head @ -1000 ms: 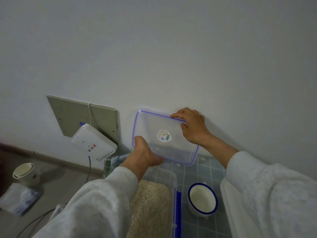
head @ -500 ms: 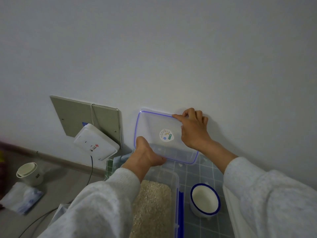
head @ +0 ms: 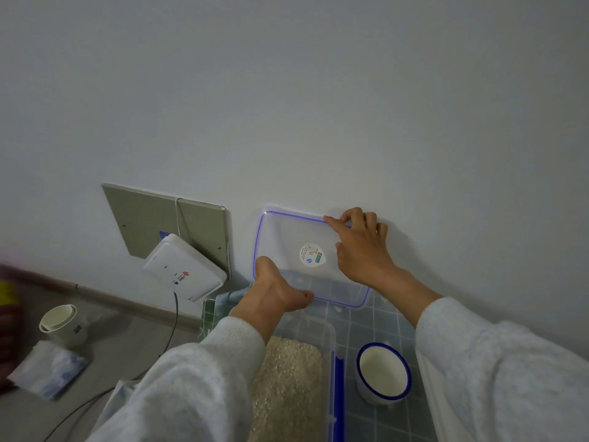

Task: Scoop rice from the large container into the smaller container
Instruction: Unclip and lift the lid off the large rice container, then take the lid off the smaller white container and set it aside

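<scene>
Both hands pinch the clear lid, left hand low, right hand high. The lid leans on the wall beyond the rice container; the white cup sits right of it.

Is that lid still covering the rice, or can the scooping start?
Nothing covers the rice. Both hands, left hand and right hand, hold the clear lid upright against the wall, behind the open large container.

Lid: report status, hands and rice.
Both hands on lid, left at its lower edge, right at its top right; lid upright against wall. Rice uncovered in bin, untouched. Cup beside bin, empty. Nothing blocking.
</scene>
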